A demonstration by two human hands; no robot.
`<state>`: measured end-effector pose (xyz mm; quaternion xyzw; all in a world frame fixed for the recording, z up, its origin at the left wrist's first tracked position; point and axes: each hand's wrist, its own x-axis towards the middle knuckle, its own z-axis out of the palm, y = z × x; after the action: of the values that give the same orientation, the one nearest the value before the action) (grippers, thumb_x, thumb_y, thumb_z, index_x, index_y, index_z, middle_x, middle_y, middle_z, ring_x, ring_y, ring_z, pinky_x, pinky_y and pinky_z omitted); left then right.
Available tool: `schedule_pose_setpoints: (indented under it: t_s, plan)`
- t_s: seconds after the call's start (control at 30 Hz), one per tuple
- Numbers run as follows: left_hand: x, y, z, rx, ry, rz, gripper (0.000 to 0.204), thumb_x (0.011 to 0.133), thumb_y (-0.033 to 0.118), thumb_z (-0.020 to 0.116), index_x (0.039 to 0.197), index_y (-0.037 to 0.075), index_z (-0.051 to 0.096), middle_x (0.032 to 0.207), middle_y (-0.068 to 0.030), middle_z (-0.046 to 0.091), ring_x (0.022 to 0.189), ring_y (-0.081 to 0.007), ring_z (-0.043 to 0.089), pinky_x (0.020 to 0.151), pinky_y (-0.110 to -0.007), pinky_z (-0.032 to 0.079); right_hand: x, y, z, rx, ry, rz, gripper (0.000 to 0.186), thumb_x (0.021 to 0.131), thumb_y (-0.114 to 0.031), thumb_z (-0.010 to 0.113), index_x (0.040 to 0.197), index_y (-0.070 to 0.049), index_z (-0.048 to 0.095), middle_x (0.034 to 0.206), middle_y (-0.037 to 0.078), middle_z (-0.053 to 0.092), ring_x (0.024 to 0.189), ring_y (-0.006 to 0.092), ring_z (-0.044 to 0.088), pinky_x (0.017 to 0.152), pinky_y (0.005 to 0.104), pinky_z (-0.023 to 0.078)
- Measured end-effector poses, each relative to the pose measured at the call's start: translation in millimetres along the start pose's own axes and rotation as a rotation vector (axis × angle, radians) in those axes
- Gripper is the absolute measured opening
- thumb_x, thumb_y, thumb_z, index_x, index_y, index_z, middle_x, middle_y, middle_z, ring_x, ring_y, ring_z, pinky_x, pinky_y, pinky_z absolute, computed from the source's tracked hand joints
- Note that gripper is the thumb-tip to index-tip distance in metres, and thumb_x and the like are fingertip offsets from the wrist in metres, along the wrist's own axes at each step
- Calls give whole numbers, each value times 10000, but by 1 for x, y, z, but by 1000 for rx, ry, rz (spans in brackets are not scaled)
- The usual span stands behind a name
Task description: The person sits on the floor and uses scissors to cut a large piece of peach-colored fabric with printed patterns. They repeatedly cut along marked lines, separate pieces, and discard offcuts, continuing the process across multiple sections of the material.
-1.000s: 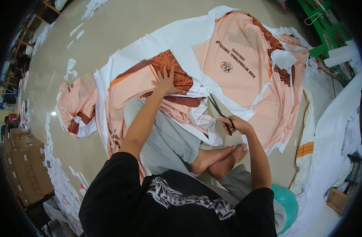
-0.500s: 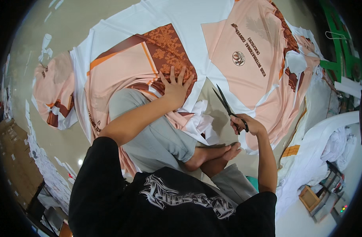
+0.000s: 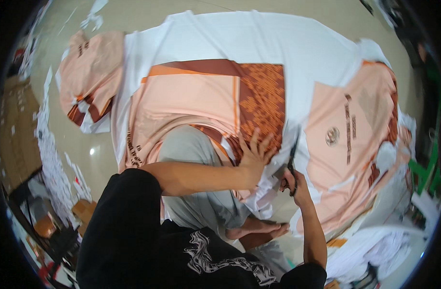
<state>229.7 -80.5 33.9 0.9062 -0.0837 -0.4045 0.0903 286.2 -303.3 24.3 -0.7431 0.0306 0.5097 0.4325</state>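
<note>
My left hand (image 3: 252, 161) lies flat with fingers spread on the lower corner of a brown panel with orange pattern (image 3: 264, 91). That panel joins a peach panel (image 3: 191, 94), both printed on a large white fabric (image 3: 220, 38) spread over the floor and partly over my leg. In my right hand (image 3: 300, 188) are black scissors (image 3: 291, 164), their blades pointing away from me beside the brown panel's right edge. Blur hides whether the blades touch the cloth. To the right lies another peach printed piece (image 3: 345, 111) with dark lettering and a round emblem.
A bunched peach and brown fabric piece (image 3: 93, 72) lies at the far left. White scraps (image 3: 54, 159) trail along the left floor near cardboard (image 3: 18, 125). At right are a green metal frame (image 3: 427, 168) and a heap of white cloth (image 3: 374, 250).
The view has shifted, and the brown panel now looks straighter and smoother. My right hand has brought the scissors nearer the panel's edge and my left hand, which stays pressed on the cloth.
</note>
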Motion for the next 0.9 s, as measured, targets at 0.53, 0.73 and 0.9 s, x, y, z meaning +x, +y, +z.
schedule_pose_setpoints:
  t_s: [0.53, 0.73, 0.9]
  plan:
    - [13, 10, 10, -85, -6, -112, 790, 968, 266, 573, 1661, 326, 198, 1743, -88, -71, 1536, -562, 1, 1052, -898, 157, 95, -123, -40, -155, -240, 106, 489, 1095, -452, 475, 867, -33, 583, 623, 57, 526, 560, 176, 528, 575, 292, 437]
    - [20, 15, 4, -117, -56, -160, 932, 882, 233, 709, 1662, 283, 201, 1748, -32, -47, 1551, -525, 13, 1066, -879, 223, 106, -158, -25, 113, -155, 149, 495, 1053, -528, 538, 826, -89, 535, 590, 6, 450, 512, 166, 479, 524, 310, 427]
    - [16, 9, -5, -136, -85, -114, 980, 845, 193, 755, 1660, 277, 216, 1750, -36, -24, 1551, -524, 34, 1062, -873, 244, 115, -166, -35, -62, -187, 200, 530, 1071, -539, 488, 830, -71, 550, 650, 20, 481, 599, 177, 504, 608, 324, 427]
